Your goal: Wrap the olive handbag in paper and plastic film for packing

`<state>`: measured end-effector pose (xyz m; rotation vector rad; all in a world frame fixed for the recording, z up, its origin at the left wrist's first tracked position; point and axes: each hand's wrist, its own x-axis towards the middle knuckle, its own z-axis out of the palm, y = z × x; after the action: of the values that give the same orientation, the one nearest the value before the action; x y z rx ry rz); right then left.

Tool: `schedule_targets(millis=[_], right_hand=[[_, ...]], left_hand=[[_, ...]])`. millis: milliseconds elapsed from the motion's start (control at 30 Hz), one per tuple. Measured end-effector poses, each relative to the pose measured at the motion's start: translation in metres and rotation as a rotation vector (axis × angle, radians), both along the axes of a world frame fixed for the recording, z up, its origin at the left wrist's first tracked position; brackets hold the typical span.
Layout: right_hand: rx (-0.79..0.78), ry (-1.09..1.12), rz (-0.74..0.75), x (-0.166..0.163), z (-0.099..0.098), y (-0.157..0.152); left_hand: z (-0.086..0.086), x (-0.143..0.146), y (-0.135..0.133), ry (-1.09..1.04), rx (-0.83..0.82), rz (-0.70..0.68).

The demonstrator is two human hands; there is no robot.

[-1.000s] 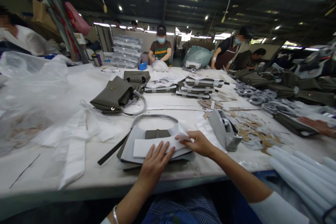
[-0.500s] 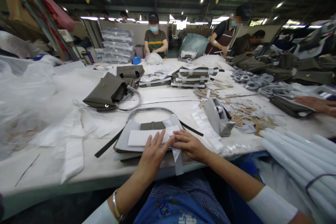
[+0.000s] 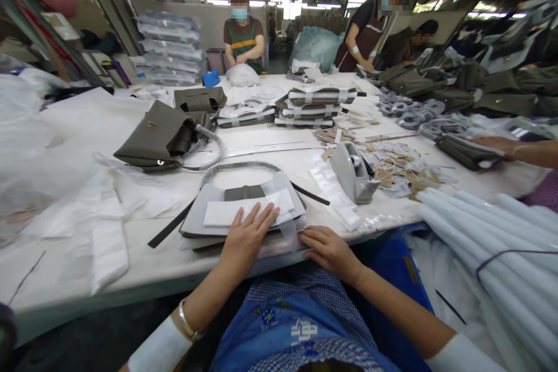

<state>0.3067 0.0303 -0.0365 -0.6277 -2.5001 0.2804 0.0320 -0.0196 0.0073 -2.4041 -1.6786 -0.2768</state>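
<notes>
A worker's left hand (image 3: 247, 238) lies palm down, fingers extended and slightly parted, across a white pad (image 3: 218, 214) on an olive bag (image 3: 244, 192) lying flat near the front edge of a pale bench (image 3: 61, 279). The right hand (image 3: 329, 249), lower and nearer the worker, bends its fingers inward beside the bag's front right corner, fingertips at a clear strip (image 3: 288, 233); whether they pinch it cannot be told. Both forearms reach in from below, a bracelet (image 3: 186, 322) on the left wrist.

The bag's handle (image 3: 244, 165) loops away from the worker, and a dark strap (image 3: 171, 225) sticks out to the left. A grey dispenser (image 3: 353, 171) stands to the right, between the bag and scattered tags (image 3: 394, 167). Foam rolls (image 3: 492, 244) crowd the right side; tissue strips (image 3: 111, 250) and crumpled plastic (image 3: 26, 145) cover the left. Farther back are a second bag (image 3: 150, 135), tilted, and a stack of bags (image 3: 310, 107). A co-worker's hand (image 3: 497, 144) rests on another bag at right.
</notes>
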Motion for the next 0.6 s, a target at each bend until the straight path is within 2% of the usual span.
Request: schedule_targets(millis=[100, 200, 300, 433, 600], right_hand=[[-0.066, 0.002, -0.01, -0.012, 0.0, 0.005], [-0.217, 0.073, -0.016, -0.021, 0.005, 0.011], [-0.331, 0.027, -0.071, -0.025, 0.008, 0.015], [-0.218, -0.102, -0.12, -0.028, 0.008, 0.016], [0.03, -0.194, -0.201, -0.039, 0.006, 0.012]], left_hand=[[0.001, 0.0, 0.0, 0.006, 0.012, -0.002], [0.002, 0.001, -0.001, 0.008, 0.019, -0.003], [0.003, 0.002, -0.001, 0.005, 0.012, 0.001], [0.004, 0.002, -0.001, 0.013, 0.013, 0.008], [0.005, 0.002, -0.002, 0.02, 0.032, 0.003]])
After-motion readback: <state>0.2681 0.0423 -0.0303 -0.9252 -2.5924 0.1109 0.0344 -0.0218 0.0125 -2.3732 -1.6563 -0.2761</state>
